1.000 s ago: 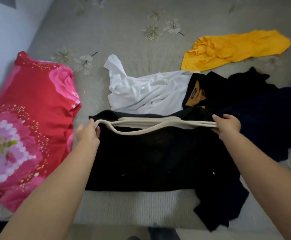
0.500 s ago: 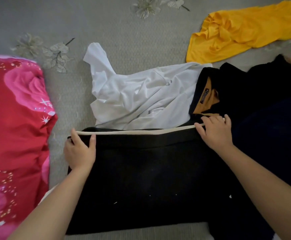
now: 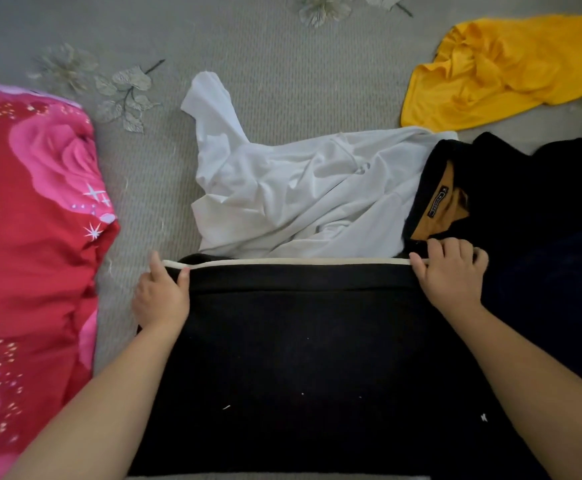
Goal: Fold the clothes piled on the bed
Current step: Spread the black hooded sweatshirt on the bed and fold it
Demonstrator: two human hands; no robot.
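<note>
Since a moment earlier, the cream cord [image 3: 286, 262] had been pulled straight along the black garment [image 3: 300, 358]. The left hand [image 3: 160, 299] and right hand [image 3: 450, 277] each pinched one end of it, likely squaring that edge near the bed's [image 3: 282, 64] front for folding.

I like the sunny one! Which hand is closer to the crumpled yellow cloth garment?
The right hand. It holds the black garment's cream-edged hem, below the yellow cloth garment. The left hand grips the hem's far left end.

A grey bedspread [image 3: 282, 64] with pale flower prints fills the frame. On it lie a red-and-pink pillow [image 3: 30, 237] at the left edge, a black garment [image 3: 300, 358] lower centre, a crumpled white shirt [image 3: 300, 192] mid-frame, a yellow garment [image 3: 504, 71] upper right, and dark clothes [image 3: 542, 237] at right.
</note>
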